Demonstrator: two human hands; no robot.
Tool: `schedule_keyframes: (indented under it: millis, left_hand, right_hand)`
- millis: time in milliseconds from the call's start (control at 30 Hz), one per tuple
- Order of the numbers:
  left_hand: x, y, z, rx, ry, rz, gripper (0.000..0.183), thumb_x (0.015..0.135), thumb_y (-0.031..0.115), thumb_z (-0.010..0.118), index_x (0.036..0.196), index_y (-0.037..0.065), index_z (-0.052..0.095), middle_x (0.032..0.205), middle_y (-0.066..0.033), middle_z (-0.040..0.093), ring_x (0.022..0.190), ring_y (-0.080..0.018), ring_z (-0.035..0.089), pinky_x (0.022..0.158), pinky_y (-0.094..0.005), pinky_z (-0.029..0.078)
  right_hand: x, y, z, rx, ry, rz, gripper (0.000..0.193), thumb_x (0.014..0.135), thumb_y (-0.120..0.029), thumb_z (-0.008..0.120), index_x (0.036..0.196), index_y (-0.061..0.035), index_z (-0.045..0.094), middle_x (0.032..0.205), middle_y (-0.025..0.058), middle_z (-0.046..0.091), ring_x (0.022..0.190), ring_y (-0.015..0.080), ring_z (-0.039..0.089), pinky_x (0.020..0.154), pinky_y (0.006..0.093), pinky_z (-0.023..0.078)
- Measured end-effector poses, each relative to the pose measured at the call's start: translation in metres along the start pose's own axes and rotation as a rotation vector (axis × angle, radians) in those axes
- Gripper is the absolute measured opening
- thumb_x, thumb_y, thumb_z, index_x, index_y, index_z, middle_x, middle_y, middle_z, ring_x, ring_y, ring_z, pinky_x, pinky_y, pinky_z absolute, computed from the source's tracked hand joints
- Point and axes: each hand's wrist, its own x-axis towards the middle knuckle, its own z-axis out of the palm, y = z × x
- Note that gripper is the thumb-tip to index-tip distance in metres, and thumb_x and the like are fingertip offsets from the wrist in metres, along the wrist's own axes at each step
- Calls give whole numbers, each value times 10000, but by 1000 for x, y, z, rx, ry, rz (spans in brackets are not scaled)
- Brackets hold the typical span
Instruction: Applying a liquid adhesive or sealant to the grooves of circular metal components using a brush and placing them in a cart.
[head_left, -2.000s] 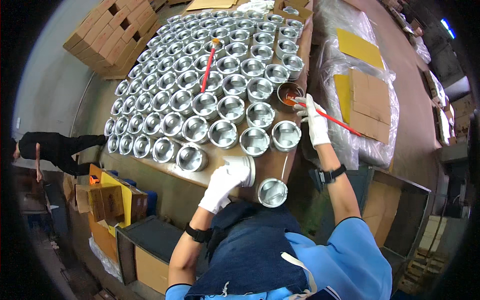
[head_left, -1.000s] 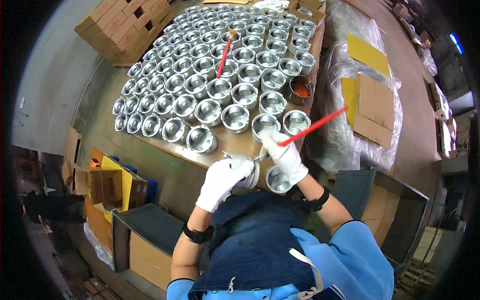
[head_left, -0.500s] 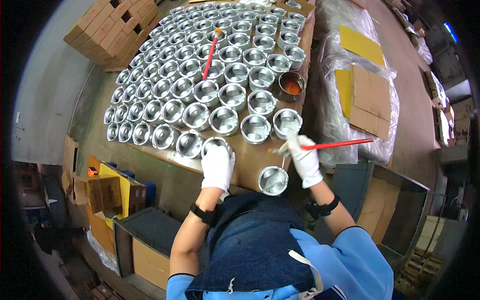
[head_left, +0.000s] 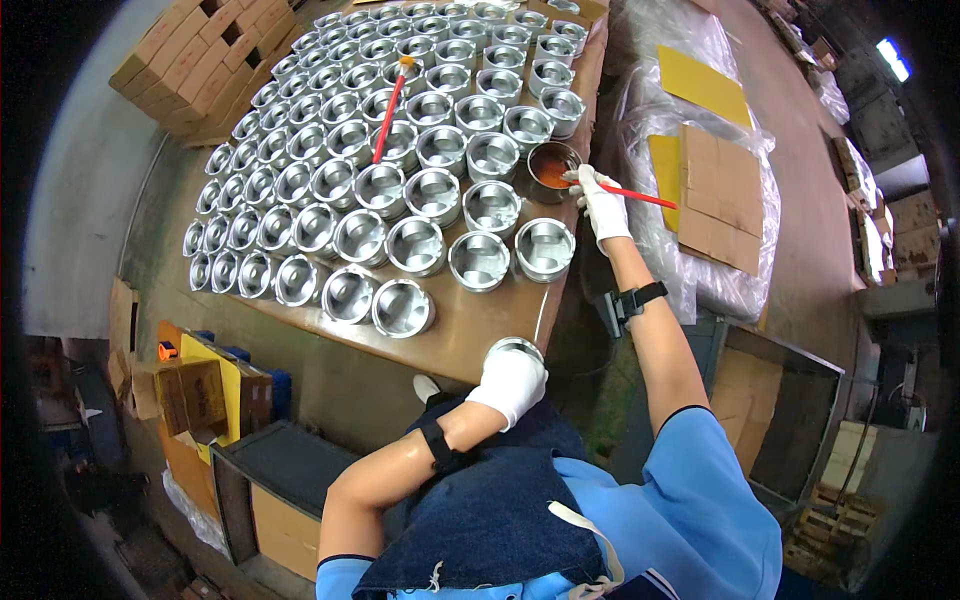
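My left hand [head_left: 511, 385], in a white glove, is closed over a silver metal piston [head_left: 517, 346] at the table's near edge; the glove hides most of it. Farther off on the right, my gloved right hand [head_left: 602, 210] grips a brush with a red handle [head_left: 650, 198]. The brush's head end is at the mouth of a round can [head_left: 545, 192] with orange-brown liquid inside. Rows of similar pistons [head_left: 415, 246] stand open side up to the left of the can. A second red-handled brush [head_left: 387, 120] lies across some of them.
The brown table [head_left: 450, 345] carries the pistons. Beyond its right edge are plastic-wrapped goods [head_left: 640, 110] topped with cardboard [head_left: 720, 200] and yellow sheets [head_left: 703, 84]. Stacked cartons [head_left: 190, 70] stand at the far left. Dark metal frames [head_left: 300, 455] flank me.
My left hand has moved right, from the piston at the front of the rows to the lone one at the edge. My right hand has carried the brush forward to the can.
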Motion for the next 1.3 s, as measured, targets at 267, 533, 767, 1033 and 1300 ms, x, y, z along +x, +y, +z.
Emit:
schedule_keyframes:
  millis: [267,533,767,1033,1300]
  left_hand:
    - [-44,-77,-23,-976,-91,-251,423,865,446,629,934,39,723,856,-152,702,777,-240,684,717,-351,540]
    - [-64,-79,-36,-2481,658,-349,531,956,334,579,1377,51,423,1333,-123,528,1193,-256,546,1019,-407,462]
    - [-75,-76,-48,-2623,578,-316,497,957,357,571,1325,40,463,1318,-126,543,1174,-262,557,1017,-427,472]
    - [-94,-84,-61,-2586,412,-317,473,941,332,601,1309,52,501,1293,-118,568,1176,-253,565,1011,-449,474]
    - [-83,-68,-59,-1067,58,-367,266,835,223,688,1000,15,700,928,-57,711,842,-165,655,764,-301,524]
  right_hand:
    - [-67,-34,-2,121,-17,-74,439,989,-435,481,1097,-66,694,878,23,686,678,53,555,595,198,429]
    - [-239,-64,43,180,-254,-208,366,1004,-285,497,908,34,651,845,136,717,732,143,663,731,265,516]
    - [-252,-50,77,225,-258,-129,325,987,-272,536,876,22,620,841,138,719,718,144,670,669,259,521]
    - [-220,-45,64,172,-195,76,532,994,-420,475,789,-4,735,664,80,683,577,120,618,593,236,480]
    - [-223,-26,50,-291,-286,-389,451,980,-279,514,614,-40,624,547,58,594,523,142,575,527,306,449]
